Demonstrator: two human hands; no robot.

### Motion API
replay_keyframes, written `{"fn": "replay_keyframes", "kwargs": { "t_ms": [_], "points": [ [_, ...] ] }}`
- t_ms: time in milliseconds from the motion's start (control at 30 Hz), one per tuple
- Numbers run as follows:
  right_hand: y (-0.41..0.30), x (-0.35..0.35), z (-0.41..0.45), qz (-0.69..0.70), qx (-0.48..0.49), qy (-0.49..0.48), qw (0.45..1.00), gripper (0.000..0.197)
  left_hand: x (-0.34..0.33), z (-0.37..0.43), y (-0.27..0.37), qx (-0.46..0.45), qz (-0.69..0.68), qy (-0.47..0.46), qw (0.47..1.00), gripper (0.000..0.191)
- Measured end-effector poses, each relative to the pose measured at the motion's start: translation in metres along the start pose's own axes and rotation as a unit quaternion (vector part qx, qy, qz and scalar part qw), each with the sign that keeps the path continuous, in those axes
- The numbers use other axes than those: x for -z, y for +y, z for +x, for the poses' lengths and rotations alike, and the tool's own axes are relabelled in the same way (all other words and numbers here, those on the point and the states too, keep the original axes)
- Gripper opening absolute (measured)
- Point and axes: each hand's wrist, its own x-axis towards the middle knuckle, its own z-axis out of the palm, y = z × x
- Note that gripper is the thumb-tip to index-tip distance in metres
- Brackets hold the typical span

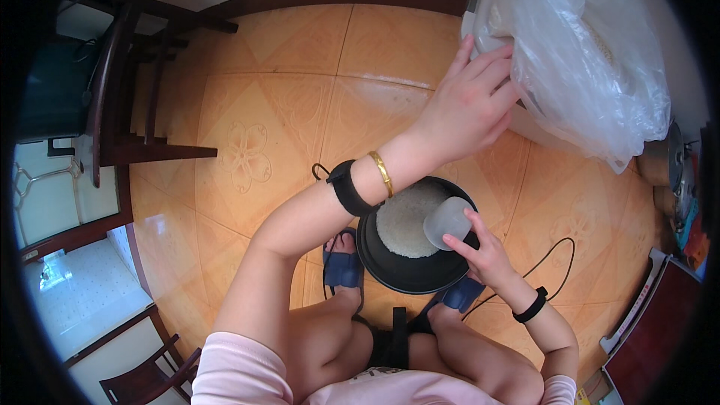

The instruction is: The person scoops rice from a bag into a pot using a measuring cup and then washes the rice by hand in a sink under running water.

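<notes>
My right hand (486,250) holds a translucent plastic cup (447,224), tilted over white rice grains (405,230). The rice lies in a round black pot (388,273) on the floor between my feet. My left arm passes above the pot's far left rim. At the upper right, my left hand (475,98) is at the near edge of a clear plastic bag (596,79), with its fingers on the film. Some fingertips are hidden by the bag. Pale grains (599,39) show inside it.
Dark wooden furniture (140,146) stands at the left, and a wooden chair (146,374) at the lower left. Metal pots (675,157) line the right edge, above a dark red panel (647,326). A thin black cord (571,253) loops over the orange tiles (270,107).
</notes>
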Motion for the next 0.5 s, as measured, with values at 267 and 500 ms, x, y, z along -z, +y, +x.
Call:
{"fn": "replay_keyframes", "kwargs": {
  "t_ms": [267,500],
  "points": [
    [-0.006,0.001,0.007,0.121,-0.057,0.064,0.989,0.047,0.001,0.005,0.0,0.004,0.007,-0.008,1.0,0.019],
    [-0.04,0.073,0.02,0.57,-0.269,-0.08,0.772,0.053,0.0,-0.006,-0.001,0.019,0.018,-0.047,0.999,0.035]
  ]
}}
